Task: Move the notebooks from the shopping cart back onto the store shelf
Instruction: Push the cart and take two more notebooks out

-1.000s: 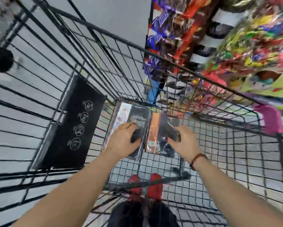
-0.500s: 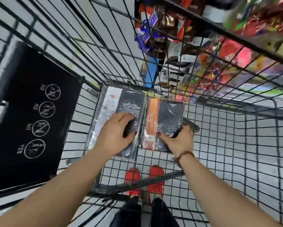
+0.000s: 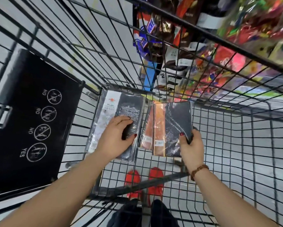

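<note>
My right hand (image 3: pixel 192 145) has slid to the right edge of the orange-and-black notebook (image 3: pixel 173 123).
Thumb over, fingers under, I pinch it; at nine o'clock my left hand (image 3: pixel 114 138) rests on the white-and-black notebooks (image 3: pixel 108 108) in the cart (image 3: pixel 235 145), grip unclear.

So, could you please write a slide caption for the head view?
Left hand grips the white-banded notebook, right hand the orange-banded notebook, inside the cart.
</note>
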{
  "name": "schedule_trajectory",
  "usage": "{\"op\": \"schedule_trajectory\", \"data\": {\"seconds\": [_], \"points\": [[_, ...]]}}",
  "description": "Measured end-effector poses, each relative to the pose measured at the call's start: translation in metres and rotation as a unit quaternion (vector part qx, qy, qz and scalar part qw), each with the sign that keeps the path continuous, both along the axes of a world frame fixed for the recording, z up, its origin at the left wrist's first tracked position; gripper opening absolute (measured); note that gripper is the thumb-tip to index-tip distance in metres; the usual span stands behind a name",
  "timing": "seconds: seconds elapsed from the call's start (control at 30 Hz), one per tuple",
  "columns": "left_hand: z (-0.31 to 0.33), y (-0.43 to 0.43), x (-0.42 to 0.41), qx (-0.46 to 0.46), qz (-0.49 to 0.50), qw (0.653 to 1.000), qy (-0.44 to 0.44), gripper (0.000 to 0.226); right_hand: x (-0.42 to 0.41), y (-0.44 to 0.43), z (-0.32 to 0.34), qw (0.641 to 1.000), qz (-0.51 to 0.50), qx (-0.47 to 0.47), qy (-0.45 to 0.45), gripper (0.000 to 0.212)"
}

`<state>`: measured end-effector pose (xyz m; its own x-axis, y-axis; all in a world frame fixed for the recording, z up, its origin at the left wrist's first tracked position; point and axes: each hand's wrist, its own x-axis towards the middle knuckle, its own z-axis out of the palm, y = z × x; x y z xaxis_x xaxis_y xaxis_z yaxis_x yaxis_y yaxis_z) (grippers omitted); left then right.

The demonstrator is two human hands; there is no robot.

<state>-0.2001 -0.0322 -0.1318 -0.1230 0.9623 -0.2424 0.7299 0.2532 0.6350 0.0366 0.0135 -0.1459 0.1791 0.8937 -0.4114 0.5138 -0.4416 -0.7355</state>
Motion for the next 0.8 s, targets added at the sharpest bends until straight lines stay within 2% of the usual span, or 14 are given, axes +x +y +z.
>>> {"op": "schedule_trajectory", "data": {"seconds": [0.07,0.13,0.23,0.3,0.4,0.5,0.57,0.73,0.8], "points": [[0.001,0.002,0.005,0.001,0.049,0.997,-0.058,0.047,-0.005,0.000,0.007,0.999,-0.011,0.014,0.050,0.017],[0.006,0.004,0.013,-0.018,0.131,0.980,-0.147,0.043,-0.016,-0.002,0.015,0.992,-0.024,0.020,0.119,0.020],[0.017,0.005,0.027,-0.062,0.232,0.926,-0.291,0.025,-0.037,-0.006,0.023,0.985,-0.007,0.025,0.171,0.023],[0.023,0.006,0.033,-0.082,0.266,0.902,-0.330,0.017,-0.052,-0.010,0.025,0.982,0.009,0.022,0.187,0.020],[0.024,0.006,0.034,-0.068,0.339,0.881,-0.323,0.021,-0.071,-0.015,0.023,0.984,0.037,0.013,0.174,0.022],[0.018,0.005,0.023,-0.036,0.382,0.875,-0.294,0.017,-0.080,-0.014,0.023,0.981,0.084,-0.015,0.172,0.027],[0.013,0.004,0.010,-0.036,0.399,0.870,-0.288,0.017,-0.079,-0.011,0.022,0.980,0.110,-0.005,0.166,0.021],[-0.005,-0.011,-0.022,-0.043,0.433,0.875,-0.213,0.019,-0.048,0.002,-0.001,0.998,0.002,0.043,0.055,0.009],[-0.011,-0.019,-0.028,-0.045,0.421,0.886,-0.192,0.016,-0.036,0.006,-0.013,0.999,-0.020,0.039,-0.020,0.019]]}}
